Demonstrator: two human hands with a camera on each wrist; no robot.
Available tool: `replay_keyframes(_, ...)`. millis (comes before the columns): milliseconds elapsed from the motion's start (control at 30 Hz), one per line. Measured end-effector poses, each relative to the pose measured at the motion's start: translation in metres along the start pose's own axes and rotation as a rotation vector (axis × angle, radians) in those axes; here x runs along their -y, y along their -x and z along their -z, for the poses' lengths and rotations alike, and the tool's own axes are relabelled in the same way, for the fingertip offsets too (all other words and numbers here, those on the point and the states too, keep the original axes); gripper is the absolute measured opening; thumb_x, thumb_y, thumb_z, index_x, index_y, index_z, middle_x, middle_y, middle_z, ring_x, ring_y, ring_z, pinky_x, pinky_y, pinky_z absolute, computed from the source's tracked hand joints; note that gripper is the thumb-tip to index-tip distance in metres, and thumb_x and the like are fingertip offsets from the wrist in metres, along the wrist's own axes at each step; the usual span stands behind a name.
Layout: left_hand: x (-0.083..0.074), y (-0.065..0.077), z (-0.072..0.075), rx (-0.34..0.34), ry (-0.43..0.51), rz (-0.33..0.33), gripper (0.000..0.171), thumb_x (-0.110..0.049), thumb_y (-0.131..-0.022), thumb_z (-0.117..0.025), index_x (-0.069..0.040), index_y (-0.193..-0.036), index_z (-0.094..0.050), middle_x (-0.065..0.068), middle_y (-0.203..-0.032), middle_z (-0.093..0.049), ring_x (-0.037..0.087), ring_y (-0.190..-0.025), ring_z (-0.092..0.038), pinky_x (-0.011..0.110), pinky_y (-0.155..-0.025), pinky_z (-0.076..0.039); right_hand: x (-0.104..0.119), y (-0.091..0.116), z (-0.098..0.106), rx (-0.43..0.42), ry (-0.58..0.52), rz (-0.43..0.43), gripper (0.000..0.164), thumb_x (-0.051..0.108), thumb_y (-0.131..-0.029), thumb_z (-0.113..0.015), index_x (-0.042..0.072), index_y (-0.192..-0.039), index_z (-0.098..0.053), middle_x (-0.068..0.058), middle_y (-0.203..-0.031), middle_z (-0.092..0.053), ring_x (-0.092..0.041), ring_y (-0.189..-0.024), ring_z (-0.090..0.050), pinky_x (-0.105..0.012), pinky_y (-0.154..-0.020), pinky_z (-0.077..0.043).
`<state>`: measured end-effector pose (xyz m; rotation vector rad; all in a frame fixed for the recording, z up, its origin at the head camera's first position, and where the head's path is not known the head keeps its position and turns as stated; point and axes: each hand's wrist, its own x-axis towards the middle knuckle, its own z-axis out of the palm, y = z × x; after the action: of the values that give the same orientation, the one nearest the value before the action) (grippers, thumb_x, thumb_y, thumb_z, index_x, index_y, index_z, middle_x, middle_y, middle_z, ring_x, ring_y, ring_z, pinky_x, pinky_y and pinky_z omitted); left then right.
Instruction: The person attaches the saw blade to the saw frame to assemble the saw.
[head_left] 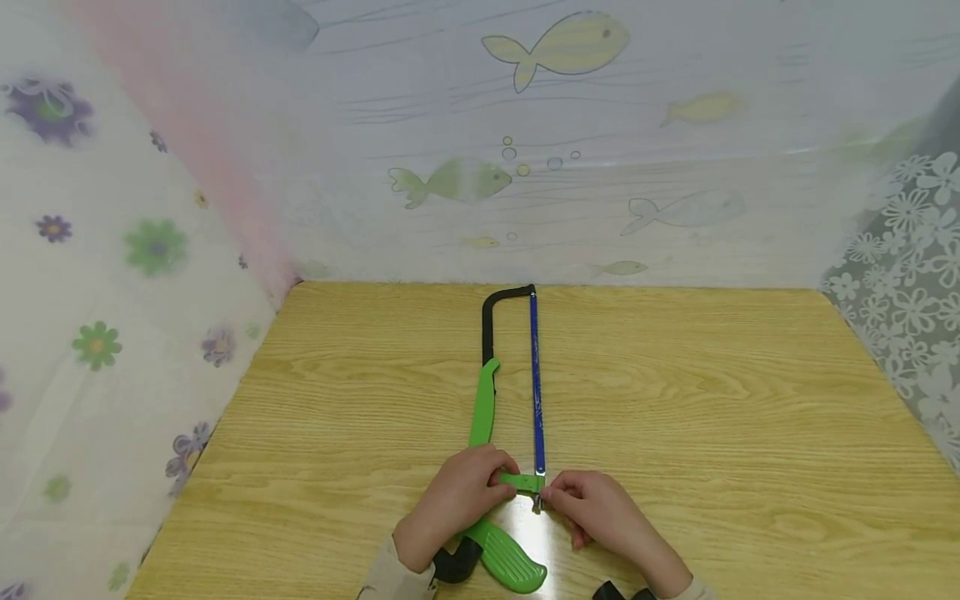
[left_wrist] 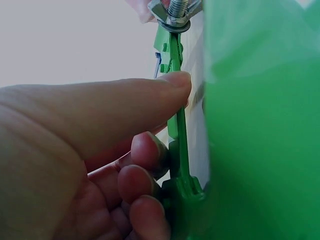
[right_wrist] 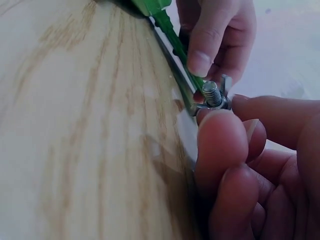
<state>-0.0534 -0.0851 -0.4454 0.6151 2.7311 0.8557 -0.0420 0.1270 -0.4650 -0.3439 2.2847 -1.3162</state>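
Observation:
A hacksaw with a green handle [head_left: 513,560], a black front frame [head_left: 487,329] and a blue blade [head_left: 536,383] lies on the table, its far end pointing away from me. My left hand [head_left: 459,498] grips the short green arm [head_left: 525,482] near the blade's near end, thumb on one side and fingers curled on the other. At that end a metal wing nut [right_wrist: 225,90] sits on a threaded bolt [right_wrist: 210,91]. The fingertips of my right hand [head_left: 600,508] pinch this wing nut, whose bolt end sticks out between them.
The wood-grain table [head_left: 712,392] extends around the saw on both sides. Behind it hangs a pale sheet with printed fish [head_left: 577,46]; a flower-printed sheet [head_left: 97,346] borders the left, and white lace-like flowers [head_left: 915,300] the right.

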Motion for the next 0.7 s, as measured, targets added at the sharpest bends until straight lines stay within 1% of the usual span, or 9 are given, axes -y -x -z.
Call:
replay_keyframes(167, 0.0002, -0.0003, -0.0007, 0.002, -0.003, 0.007, 0.012, -0.024, -0.081, -0.065, -0.019, -0.091, -0.065, -0.012, -0.067, -0.042, 0.005, -0.059, -0.039, 0.020, -0.055, -0.033, 0.0003, -0.0005, -0.0027, -0.040, 0.063, -0.012, 0.035, 0.051, -0.086, -0.047, 0.020, -0.074, -0.060, 0.004, -0.046, -0.045, -0.012, -0.036, -0.050, -0.027, -0.036, -0.037)
replay_keyframes(333, 0.0000, 0.0000, 0.0002, 0.001, -0.006, 0.000, 0.012, -0.024, -0.081, -0.065, -0.019, -0.092, -0.065, -0.012, -0.068, -0.042, 0.005, -0.059, -0.039, 0.020, -0.055, -0.033, 0.0022, 0.0000, -0.0036, -0.057, 0.111, -0.005, 0.034, 0.051, -0.087, -0.046, 0.022, -0.074, -0.060, 0.005, -0.045, -0.045, -0.011, -0.034, -0.048, -0.026, -0.036, -0.035)
replay_keyframes(500, -0.0007, 0.0002, 0.0012, 0.004, -0.004, -0.005, 0.011, -0.023, -0.081, -0.065, -0.018, -0.092, -0.065, -0.012, -0.068, -0.043, 0.004, -0.059, -0.039, 0.020, -0.055, -0.033, 0.0042, 0.0006, -0.0045, -0.054, 0.116, -0.003, 0.034, 0.052, -0.086, -0.046, 0.023, -0.073, -0.060, 0.005, -0.044, -0.045, -0.011, -0.034, -0.048, -0.026, -0.037, -0.034)
replay_keyframes(700, -0.0016, 0.0001, 0.0021, 0.004, 0.000, -0.008, 0.011, -0.022, -0.081, -0.065, -0.018, -0.091, -0.065, -0.011, -0.069, -0.043, 0.005, -0.060, -0.039, 0.020, -0.055, -0.034, 0.0052, 0.0008, -0.0043, -0.040, 0.116, -0.017, 0.036, 0.056, -0.084, -0.046, 0.026, -0.076, -0.063, 0.004, -0.044, -0.046, -0.013, -0.036, -0.049, -0.027, -0.038, -0.034)
